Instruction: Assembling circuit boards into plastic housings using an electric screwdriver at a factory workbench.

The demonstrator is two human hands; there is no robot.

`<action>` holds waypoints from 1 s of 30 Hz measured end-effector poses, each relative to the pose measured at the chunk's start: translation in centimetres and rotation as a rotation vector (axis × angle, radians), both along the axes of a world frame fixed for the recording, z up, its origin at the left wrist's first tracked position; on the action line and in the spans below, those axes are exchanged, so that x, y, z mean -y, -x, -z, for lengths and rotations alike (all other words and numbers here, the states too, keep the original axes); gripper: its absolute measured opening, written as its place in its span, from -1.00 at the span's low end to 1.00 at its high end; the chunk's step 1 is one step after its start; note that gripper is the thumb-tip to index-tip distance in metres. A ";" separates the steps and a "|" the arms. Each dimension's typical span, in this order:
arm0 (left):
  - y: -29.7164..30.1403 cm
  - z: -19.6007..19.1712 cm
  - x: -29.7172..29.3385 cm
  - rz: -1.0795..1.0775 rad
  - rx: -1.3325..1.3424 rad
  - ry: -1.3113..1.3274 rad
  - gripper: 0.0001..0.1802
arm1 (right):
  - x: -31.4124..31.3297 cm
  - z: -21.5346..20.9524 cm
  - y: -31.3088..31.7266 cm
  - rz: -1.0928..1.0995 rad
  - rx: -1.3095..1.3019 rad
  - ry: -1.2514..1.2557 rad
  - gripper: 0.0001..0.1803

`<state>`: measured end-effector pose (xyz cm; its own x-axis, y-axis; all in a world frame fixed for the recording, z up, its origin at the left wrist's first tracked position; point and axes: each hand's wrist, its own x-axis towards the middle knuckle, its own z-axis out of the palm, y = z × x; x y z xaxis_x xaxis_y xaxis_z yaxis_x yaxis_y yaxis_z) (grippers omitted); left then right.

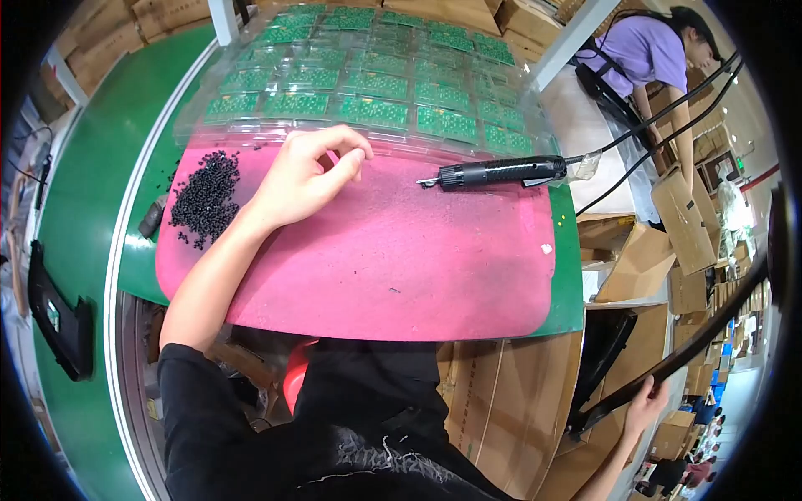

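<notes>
My left hand [319,171] hovers over the pink mat [401,267], thumb and forefinger curled together in a pinch. Anything between those fingertips is too small or hidden to make out. Beside that forearm lies a heap of small black screws [206,199]. A black electric screwdriver [501,172] rests on the mat to the right, its bit pointing left. Low on the right, my right hand [645,407] grips the edge of a long black plastic part [693,346], which slants up past the right rim. An open cardboard box [535,409] stands beside it.
Clear trays of green circuit boards [372,83] span the far side of the mat. Another black part [608,351] leans in the box. A black housing [58,317] lies on the green surface at left. A co-worker in purple [639,54] bends over at far right.
</notes>
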<state>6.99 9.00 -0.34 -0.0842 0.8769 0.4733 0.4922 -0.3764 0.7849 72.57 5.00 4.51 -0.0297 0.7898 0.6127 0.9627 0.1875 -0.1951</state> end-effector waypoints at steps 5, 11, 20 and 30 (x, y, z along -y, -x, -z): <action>0.3 -1.9 0.6 0.021 0.269 0.141 -0.81 | -1.8 -0.8 11.7 -0.610 0.410 0.026 -0.76; 0.7 -1.7 1.4 0.285 0.088 0.330 -0.55 | -4.4 -1.2 22.8 -1.001 0.825 0.438 -0.75; 0.9 -1.5 1.9 0.183 -0.505 0.380 -0.73 | -14.3 -2.6 36.2 -1.247 0.502 0.307 -0.67; 0.9 -1.0 0.8 0.253 -0.464 0.381 -0.71 | -39.0 3.7 50.7 -0.454 0.489 0.088 -0.60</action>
